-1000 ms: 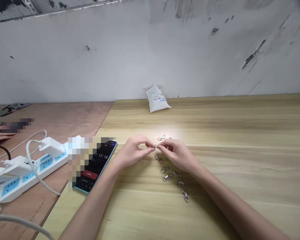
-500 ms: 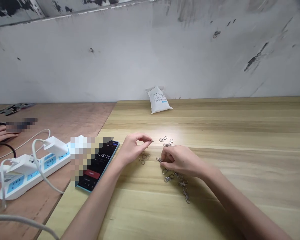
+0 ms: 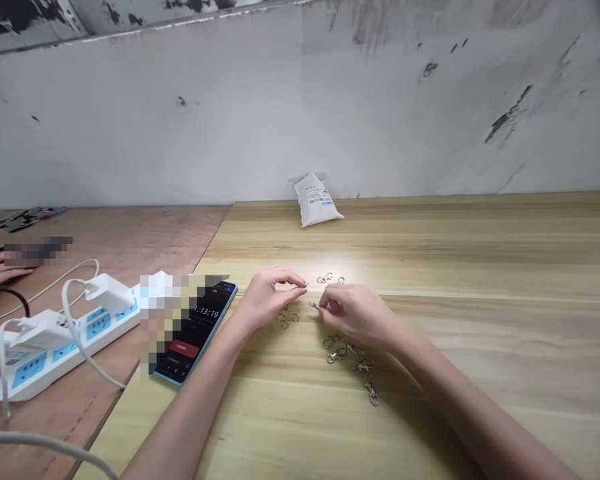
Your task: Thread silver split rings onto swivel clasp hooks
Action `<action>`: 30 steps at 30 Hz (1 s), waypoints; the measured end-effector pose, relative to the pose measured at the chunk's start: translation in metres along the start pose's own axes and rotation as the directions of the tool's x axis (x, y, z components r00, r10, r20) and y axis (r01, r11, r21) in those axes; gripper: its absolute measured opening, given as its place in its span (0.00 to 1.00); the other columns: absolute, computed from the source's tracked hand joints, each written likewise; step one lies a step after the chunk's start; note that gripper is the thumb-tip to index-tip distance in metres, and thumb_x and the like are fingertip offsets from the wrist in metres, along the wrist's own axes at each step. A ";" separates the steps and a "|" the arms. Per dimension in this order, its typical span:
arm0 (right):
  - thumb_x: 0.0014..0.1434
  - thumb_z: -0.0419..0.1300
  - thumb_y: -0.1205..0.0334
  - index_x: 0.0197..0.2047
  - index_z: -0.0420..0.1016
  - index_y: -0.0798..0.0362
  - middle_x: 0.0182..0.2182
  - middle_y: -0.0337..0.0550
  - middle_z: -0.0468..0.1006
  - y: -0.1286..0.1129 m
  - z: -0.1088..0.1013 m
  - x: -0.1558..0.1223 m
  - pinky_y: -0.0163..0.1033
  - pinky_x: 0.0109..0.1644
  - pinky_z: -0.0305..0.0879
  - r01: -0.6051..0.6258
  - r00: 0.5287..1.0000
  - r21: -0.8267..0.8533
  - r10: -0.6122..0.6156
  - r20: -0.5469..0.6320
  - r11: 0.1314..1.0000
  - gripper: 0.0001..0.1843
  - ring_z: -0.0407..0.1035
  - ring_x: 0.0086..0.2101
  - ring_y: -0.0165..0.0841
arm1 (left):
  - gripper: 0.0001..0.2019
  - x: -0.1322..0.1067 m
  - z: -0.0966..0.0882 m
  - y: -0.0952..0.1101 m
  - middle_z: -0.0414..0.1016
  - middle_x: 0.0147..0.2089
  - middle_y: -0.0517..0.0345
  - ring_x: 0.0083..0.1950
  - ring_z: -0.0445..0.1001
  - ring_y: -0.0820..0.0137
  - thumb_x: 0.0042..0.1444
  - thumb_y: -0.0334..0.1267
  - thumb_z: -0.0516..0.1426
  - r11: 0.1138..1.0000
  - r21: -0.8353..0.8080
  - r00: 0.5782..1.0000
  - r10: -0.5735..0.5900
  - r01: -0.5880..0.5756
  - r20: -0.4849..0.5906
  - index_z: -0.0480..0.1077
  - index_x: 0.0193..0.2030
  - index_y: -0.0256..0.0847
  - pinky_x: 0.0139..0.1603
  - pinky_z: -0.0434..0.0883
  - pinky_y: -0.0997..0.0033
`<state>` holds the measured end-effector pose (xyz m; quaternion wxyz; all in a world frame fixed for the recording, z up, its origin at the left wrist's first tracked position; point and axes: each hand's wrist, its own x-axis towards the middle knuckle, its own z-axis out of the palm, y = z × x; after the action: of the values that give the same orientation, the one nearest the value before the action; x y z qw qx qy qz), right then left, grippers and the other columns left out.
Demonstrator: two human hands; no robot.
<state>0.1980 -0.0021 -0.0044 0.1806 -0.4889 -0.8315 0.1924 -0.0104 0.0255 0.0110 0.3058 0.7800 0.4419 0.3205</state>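
A small split ring (image 3: 304, 285) is pinched in the left hand (image 3: 267, 297) just left of & slightly far of the clasp (image 3: 314, 305) pinched by the right hand (image 3: 357, 313), w/ spare clasps (image 3: 353, 360) lying near-right.

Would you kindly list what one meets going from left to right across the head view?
Power strip → phone → left hand → right hand, holding a metal clasp.
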 end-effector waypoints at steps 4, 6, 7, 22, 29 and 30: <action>0.61 0.54 0.63 0.34 0.73 0.51 0.31 0.40 0.76 0.005 0.001 0.003 0.34 0.31 0.54 -0.039 0.984 0.055 0.047 -0.170 0.998 0.07 0.65 0.27 0.29 | 0.03 0.000 0.001 -0.001 0.80 0.42 0.56 0.46 0.74 0.66 0.57 0.34 0.61 0.994 0.055 0.994 0.094 -0.098 0.061 0.78 0.35 0.43 0.49 0.69 0.64; 0.61 0.54 0.62 0.35 0.72 0.51 0.31 0.40 0.77 0.008 0.002 0.003 0.34 0.31 0.54 -0.047 0.978 0.088 0.063 -0.199 0.995 0.07 0.64 0.27 0.29 | 0.05 -0.001 0.001 -0.002 0.79 0.43 0.56 0.46 0.73 0.66 0.58 0.33 0.60 0.981 0.119 0.985 0.147 -0.156 0.086 0.78 0.36 0.44 0.49 0.68 0.64; 0.61 0.54 0.62 0.35 0.72 0.51 0.31 0.40 0.77 0.010 0.003 0.003 0.34 0.31 0.55 -0.049 0.978 0.103 0.068 -0.196 0.993 0.07 0.64 0.27 0.29 | 0.05 -0.001 0.001 -0.003 0.79 0.43 0.56 0.46 0.72 0.65 0.59 0.33 0.59 0.971 0.155 0.981 0.171 -0.183 0.090 0.78 0.36 0.44 0.48 0.68 0.64; 0.63 0.53 0.62 0.33 0.72 0.52 0.28 0.39 0.75 0.006 0.003 0.002 0.34 0.32 0.55 -0.010 0.985 0.230 0.049 -0.165 0.973 0.09 0.63 0.27 0.29 | 0.04 -0.002 0.004 -0.006 0.75 0.45 0.54 0.49 0.70 0.64 0.60 0.33 0.59 0.926 0.301 0.973 0.211 -0.230 0.094 0.76 0.36 0.43 0.48 0.69 0.64; 0.63 0.53 0.60 0.30 0.71 0.52 0.26 0.39 0.73 0.003 0.002 0.002 0.35 0.31 0.53 -0.055 0.986 0.271 0.096 -0.139 0.961 0.12 0.62 0.27 0.30 | 0.04 -0.002 0.006 -0.007 0.75 0.44 0.55 0.47 0.71 0.65 0.59 0.33 0.59 0.911 0.311 0.962 0.258 -0.272 0.086 0.76 0.35 0.43 0.46 0.70 0.64; 0.63 0.52 0.60 0.30 0.70 0.52 0.25 0.39 0.73 0.003 0.002 0.002 0.35 0.31 0.53 -0.058 0.984 0.278 0.101 -0.146 0.959 0.12 0.61 0.26 0.30 | 0.04 -0.002 0.006 -0.007 0.75 0.44 0.55 0.47 0.71 0.65 0.59 0.33 0.59 0.910 0.312 0.962 0.258 -0.273 0.088 0.76 0.35 0.43 0.47 0.70 0.64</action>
<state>0.1981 0.0010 -0.0078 0.3038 -0.5062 -0.7597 0.2725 -0.0094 0.0254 0.0018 0.1383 0.8790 0.3712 0.2654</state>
